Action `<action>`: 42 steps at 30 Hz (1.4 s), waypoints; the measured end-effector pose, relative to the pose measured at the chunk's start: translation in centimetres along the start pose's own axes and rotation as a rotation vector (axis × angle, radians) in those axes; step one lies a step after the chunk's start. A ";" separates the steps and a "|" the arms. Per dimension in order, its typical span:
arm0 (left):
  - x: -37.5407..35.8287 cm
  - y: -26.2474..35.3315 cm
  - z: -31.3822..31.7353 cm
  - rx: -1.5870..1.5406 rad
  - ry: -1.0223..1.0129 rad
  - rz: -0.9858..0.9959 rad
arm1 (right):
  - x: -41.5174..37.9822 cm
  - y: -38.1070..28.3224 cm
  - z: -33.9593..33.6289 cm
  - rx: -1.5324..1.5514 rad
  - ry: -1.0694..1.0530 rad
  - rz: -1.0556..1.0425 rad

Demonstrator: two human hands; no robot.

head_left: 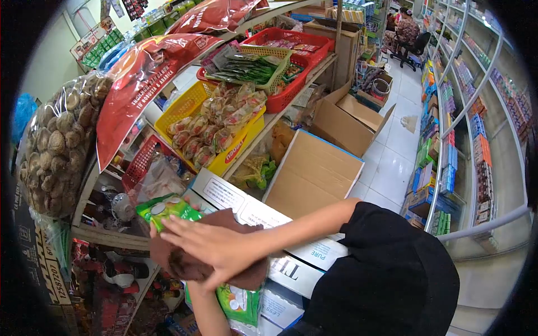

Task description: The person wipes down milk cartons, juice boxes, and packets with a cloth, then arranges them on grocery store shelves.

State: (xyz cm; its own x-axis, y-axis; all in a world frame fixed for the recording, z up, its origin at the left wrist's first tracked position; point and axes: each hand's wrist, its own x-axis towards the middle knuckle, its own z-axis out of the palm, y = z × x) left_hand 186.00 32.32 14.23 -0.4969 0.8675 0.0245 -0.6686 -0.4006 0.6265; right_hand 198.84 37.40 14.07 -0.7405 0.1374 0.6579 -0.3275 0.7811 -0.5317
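My right hand (216, 246) lies flat, fingers spread, on a brown packet (185, 266) at the lower middle of the head view. The brown packet sits on top of green snack packets, one (167, 209) sticking out at the upper left and one (242, 303) hanging below. My left forearm (203, 315) rises from the bottom edge under this stack. The left hand itself is hidden beneath the packets and carries them from below. The stack is pressed between both hands, in front of white cardboard cartons (241, 204).
A shelf unit on the left carries a bag of dried mushrooms (56, 145), red bags (140, 78), and a yellow basket (238, 151) and red baskets (291, 39) of packets. Open cardboard boxes (314, 173) stand on the white tiled aisle floor. Stocked shelves (454, 140) run down the right. A person sits at the far end.
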 end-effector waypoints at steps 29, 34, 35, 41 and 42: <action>-2.4 -2.0 1.0 0.814 -0.281 0.077 | -1.4 -4.4 -11.5 0.920 0.614 0.405; -2.3 -1.3 1.3 0.402 -0.470 0.214 | 1.1 1.1 -7.7 0.970 0.491 0.321; -1.7 -0.9 0.8 0.092 -0.561 0.071 | 1.5 2.7 -6.7 0.735 0.465 0.204; -2.2 -0.8 2.3 0.019 -0.282 0.282 | 1.9 2.8 -2.4 0.104 0.148 -0.076; -2.1 -0.3 2.1 -0.108 -0.419 0.242 | 1.4 2.6 -2.1 0.092 0.084 -0.103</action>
State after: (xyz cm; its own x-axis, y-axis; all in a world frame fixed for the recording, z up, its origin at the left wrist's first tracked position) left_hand 188.42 31.19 15.68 -0.3951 0.7808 0.4841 -0.6260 -0.6144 0.4801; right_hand 198.19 40.96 14.71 -0.6498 0.1127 0.7517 -0.4547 0.7349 -0.5032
